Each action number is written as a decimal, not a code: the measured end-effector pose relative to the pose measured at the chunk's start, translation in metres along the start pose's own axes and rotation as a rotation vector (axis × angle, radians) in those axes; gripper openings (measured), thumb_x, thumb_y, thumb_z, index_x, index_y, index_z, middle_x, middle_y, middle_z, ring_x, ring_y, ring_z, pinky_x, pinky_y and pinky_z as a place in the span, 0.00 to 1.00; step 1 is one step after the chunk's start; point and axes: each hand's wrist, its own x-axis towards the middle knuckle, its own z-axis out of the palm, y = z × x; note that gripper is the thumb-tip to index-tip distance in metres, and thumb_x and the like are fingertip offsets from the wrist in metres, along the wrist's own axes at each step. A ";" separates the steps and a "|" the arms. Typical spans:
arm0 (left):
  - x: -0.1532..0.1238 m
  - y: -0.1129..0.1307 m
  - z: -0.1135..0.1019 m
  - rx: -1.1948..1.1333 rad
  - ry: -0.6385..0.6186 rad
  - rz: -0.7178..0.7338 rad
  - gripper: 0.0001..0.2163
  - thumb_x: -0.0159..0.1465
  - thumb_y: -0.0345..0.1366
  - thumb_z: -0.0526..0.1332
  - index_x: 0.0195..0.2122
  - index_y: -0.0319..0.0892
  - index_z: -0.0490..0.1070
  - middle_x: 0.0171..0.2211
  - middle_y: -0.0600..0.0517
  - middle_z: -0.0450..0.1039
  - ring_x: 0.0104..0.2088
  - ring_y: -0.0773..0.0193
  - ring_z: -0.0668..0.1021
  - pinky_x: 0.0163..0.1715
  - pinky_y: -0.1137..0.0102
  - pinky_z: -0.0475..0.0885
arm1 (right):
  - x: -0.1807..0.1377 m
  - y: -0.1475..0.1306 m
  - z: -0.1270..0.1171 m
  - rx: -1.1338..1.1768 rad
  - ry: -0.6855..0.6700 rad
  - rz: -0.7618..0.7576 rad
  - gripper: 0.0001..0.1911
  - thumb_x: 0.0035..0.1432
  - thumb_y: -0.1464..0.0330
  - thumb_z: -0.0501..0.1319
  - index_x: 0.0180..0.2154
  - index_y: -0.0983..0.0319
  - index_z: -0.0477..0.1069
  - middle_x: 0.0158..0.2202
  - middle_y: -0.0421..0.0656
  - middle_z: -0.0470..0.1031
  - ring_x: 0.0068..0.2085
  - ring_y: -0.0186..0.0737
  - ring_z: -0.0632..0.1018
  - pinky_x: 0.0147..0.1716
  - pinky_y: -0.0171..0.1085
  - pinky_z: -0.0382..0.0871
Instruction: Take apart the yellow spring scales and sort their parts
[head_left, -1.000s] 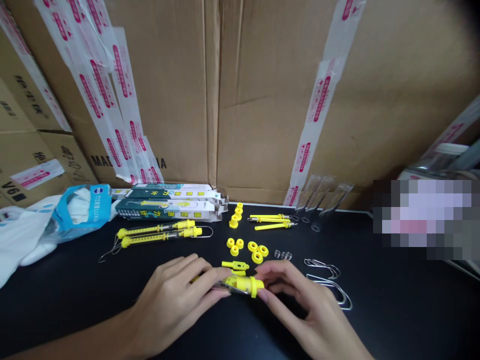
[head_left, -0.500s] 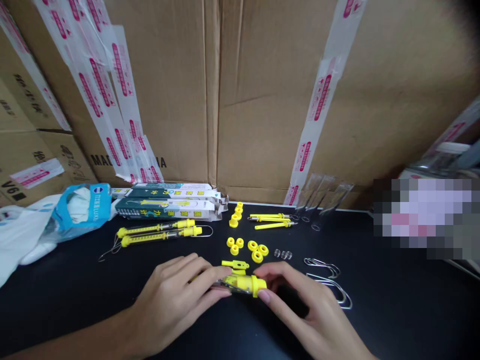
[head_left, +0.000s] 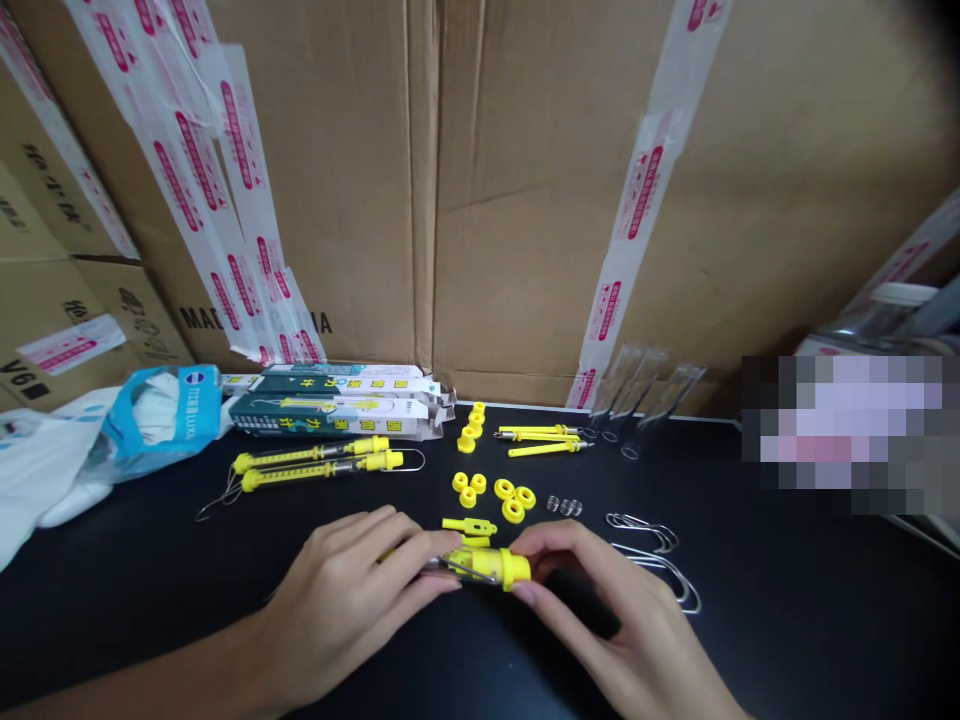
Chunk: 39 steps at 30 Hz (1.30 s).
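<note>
Both my hands hold one yellow spring scale low over the black table. My left hand is wrapped round its clear tube, with thumb and forefinger pinched on it. Fingers of my right hand pinch the yellow cap at its right end. Just behind the scale lies a small yellow slider piece. Two finished yellow scales lie side by side further back on the left.
Yellow rings and caps, small metal springs, wire hooks, thin yellow rods and clear tubes are spread behind my hands. Printed boxes, a blue-and-white bag and taped cardboard cartons line the back.
My right fingers have shifted slightly on the yellow cap and the scale has moved a little. My left hand has stayed in place.
</note>
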 end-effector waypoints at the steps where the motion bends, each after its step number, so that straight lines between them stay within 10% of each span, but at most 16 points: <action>1: 0.000 0.000 0.000 0.006 0.009 0.003 0.08 0.72 0.38 0.59 0.48 0.44 0.72 0.36 0.56 0.79 0.32 0.63 0.79 0.32 0.68 0.73 | 0.000 0.001 0.001 0.028 -0.019 0.022 0.10 0.66 0.70 0.61 0.48 0.54 0.68 0.40 0.36 0.79 0.37 0.31 0.81 0.38 0.27 0.76; 39: 0.005 0.003 -0.003 0.014 0.038 0.014 0.09 0.74 0.40 0.55 0.46 0.43 0.73 0.35 0.56 0.80 0.31 0.64 0.81 0.30 0.69 0.74 | 0.002 0.004 -0.001 0.059 -0.073 0.082 0.07 0.63 0.67 0.65 0.44 0.55 0.72 0.34 0.35 0.80 0.32 0.33 0.82 0.34 0.28 0.77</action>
